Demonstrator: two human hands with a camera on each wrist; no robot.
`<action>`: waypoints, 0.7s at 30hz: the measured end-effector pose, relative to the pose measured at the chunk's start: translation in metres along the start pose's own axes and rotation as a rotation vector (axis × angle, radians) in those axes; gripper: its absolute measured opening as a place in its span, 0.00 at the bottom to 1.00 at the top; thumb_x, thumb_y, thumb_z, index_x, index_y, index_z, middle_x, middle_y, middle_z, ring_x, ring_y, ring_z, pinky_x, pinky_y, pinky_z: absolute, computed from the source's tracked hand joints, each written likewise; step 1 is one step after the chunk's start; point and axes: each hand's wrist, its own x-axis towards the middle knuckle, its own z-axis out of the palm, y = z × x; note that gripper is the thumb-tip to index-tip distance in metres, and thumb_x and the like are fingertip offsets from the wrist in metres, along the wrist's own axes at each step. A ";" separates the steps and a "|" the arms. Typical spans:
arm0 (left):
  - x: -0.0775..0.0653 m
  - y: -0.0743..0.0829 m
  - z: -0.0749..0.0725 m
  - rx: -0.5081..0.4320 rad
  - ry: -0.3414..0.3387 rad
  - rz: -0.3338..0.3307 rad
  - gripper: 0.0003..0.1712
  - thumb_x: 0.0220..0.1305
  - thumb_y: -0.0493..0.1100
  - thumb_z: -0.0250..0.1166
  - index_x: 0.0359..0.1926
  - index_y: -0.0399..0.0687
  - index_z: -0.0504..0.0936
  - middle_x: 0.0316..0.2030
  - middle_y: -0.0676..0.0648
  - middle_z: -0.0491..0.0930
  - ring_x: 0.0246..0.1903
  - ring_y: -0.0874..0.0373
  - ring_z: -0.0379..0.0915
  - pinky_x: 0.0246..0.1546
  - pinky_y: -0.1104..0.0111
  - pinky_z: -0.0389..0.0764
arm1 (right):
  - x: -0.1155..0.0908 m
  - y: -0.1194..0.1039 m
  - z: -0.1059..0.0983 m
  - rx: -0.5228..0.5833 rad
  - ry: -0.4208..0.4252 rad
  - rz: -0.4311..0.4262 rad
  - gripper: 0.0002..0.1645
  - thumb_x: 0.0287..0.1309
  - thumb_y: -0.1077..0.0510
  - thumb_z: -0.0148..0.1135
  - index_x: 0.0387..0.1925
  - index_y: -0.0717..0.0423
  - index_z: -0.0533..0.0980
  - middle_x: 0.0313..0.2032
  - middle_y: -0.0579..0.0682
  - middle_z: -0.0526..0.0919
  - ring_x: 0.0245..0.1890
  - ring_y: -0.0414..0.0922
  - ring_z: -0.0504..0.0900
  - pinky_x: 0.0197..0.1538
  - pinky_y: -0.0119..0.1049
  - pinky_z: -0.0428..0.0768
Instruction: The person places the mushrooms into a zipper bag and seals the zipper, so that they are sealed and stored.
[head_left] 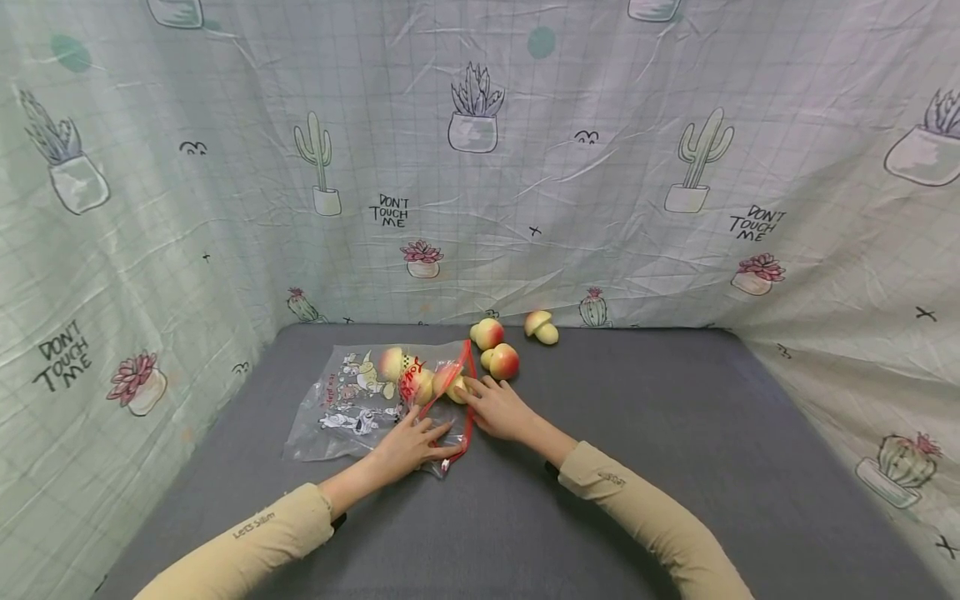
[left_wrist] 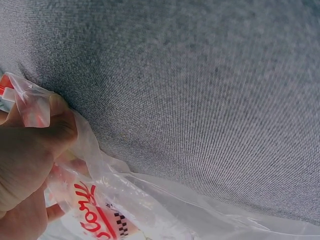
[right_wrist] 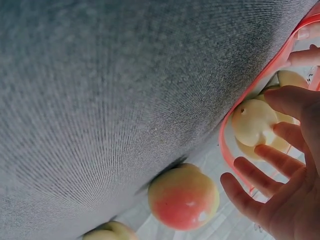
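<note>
A clear zip bag with a red edge and printed cartoons lies flat, its mouth facing right. Toy mushrooms with red-yellow caps show through the plastic. My left hand holds the lower side of the bag's mouth; in the left wrist view, plastic is gathered at the thumb. At the opening, my right hand has its fingers spread and touches a toy mushroom lying just inside the red rim. Part of that mushroom is hidden behind the fingers.
Two toy mushrooms, one behind and one nearer, lie just beyond the right hand. Another mushroom lies farther right by the back edge of the grey table. A printed cloth hangs around the table.
</note>
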 end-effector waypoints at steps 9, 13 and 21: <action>0.000 0.000 0.000 -0.007 0.003 -0.006 0.32 0.49 0.50 0.60 0.56 0.80 0.65 0.52 0.58 0.75 0.42 0.59 0.72 0.50 0.57 0.69 | 0.000 0.000 0.000 0.023 -0.012 0.010 0.32 0.52 0.52 0.58 0.61 0.47 0.64 0.60 0.51 0.68 0.50 0.49 0.71 0.42 0.45 0.75; 0.000 0.001 0.002 -0.028 -0.007 -0.013 0.33 0.49 0.50 0.62 0.57 0.80 0.65 0.52 0.58 0.75 0.42 0.59 0.72 0.51 0.57 0.69 | -0.002 -0.001 0.001 0.015 -0.030 0.018 0.33 0.52 0.51 0.59 0.61 0.46 0.63 0.60 0.51 0.67 0.51 0.49 0.69 0.41 0.44 0.75; 0.000 0.003 0.005 -0.031 -0.015 -0.020 0.33 0.49 0.51 0.62 0.57 0.81 0.64 0.52 0.58 0.74 0.42 0.59 0.72 0.50 0.58 0.68 | -0.011 -0.001 0.000 -0.023 -0.033 0.014 0.31 0.51 0.49 0.59 0.59 0.46 0.66 0.57 0.49 0.69 0.50 0.48 0.70 0.40 0.42 0.75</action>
